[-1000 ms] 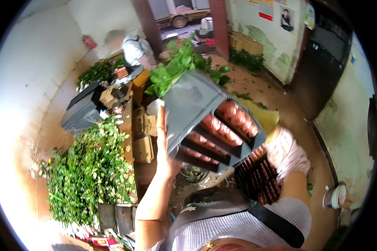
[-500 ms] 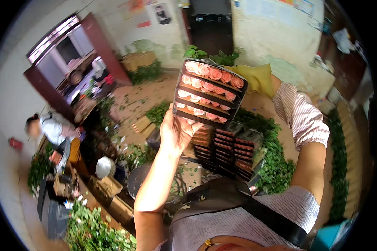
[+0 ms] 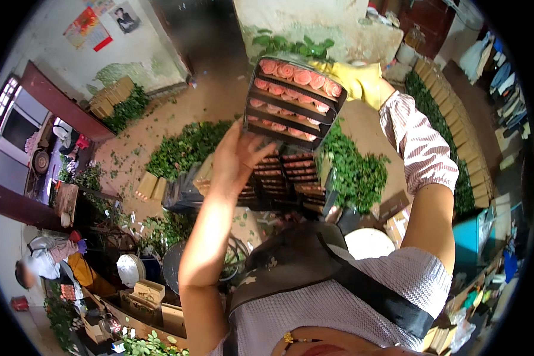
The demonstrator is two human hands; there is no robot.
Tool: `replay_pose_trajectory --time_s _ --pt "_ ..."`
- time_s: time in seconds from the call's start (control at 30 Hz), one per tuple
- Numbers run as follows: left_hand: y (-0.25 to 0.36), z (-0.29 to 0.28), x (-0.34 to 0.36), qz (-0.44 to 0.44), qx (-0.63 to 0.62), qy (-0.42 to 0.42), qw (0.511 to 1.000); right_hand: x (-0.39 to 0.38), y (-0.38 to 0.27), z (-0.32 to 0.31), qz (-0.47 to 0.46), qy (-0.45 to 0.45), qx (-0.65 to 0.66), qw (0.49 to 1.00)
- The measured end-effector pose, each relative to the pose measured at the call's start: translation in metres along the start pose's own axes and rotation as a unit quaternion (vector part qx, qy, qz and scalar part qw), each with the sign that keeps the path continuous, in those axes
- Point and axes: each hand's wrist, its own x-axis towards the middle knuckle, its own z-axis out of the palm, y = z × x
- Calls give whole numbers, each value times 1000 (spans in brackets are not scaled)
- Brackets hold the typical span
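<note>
A bundle of pink roses (image 3: 301, 77) is up in front of me, its blooms facing me in several rows parted by dark corrugated strips. Clear wrap covers it, and green leaves stick out behind its top edge. My right hand (image 3: 359, 82), in a yellow rubber glove, grips the bundle from behind at its upper right; the fingertips are hidden. Bare and with fingers spread, my left hand (image 3: 236, 155) is at the bundle's lower left edge, seeming to touch it. Below stand more packed rose bundles (image 3: 288, 178) with dark dividers.
Leafy stems (image 3: 356, 169) lie right of the packed bundles, and more greenery (image 3: 187, 148) lies left. A white bucket (image 3: 371, 243) stands close by my body. At the lower left a person (image 3: 47, 258) works beside a bench. Wrapped bundles (image 3: 466, 148) line the right side.
My view has swung, so the doorway and the person have shifted left and down. The held rose bundle is slightly higher in view, with both hands still at it.
</note>
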Motion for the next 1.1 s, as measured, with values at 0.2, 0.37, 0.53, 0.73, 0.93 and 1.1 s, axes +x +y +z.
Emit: replay_pose_trajectory --time_s 0.2,0.37,0.53,0.73,0.93,1.1 --pt "-32 -135 -88 -85 176 181 964 -16 66 -46 22 134 -29 990" --pt "-94 -239 -257 -243 160 404 867 -59 136 -92 58 279 -77 956" --pt "-158 -222 -352 -405 213 401 793 -123 214 -102 112 400 -185 891" --pt "-189 -225 -383 -435 320 322 777 -189 279 -74 163 438 -296 833" --pt "-197 -235 -386 -433 384 298 759 -242 314 -28 240 409 -408 780" --pt "-208 -237 -385 -441 417 294 738 -245 316 -21 454 345 -359 739"
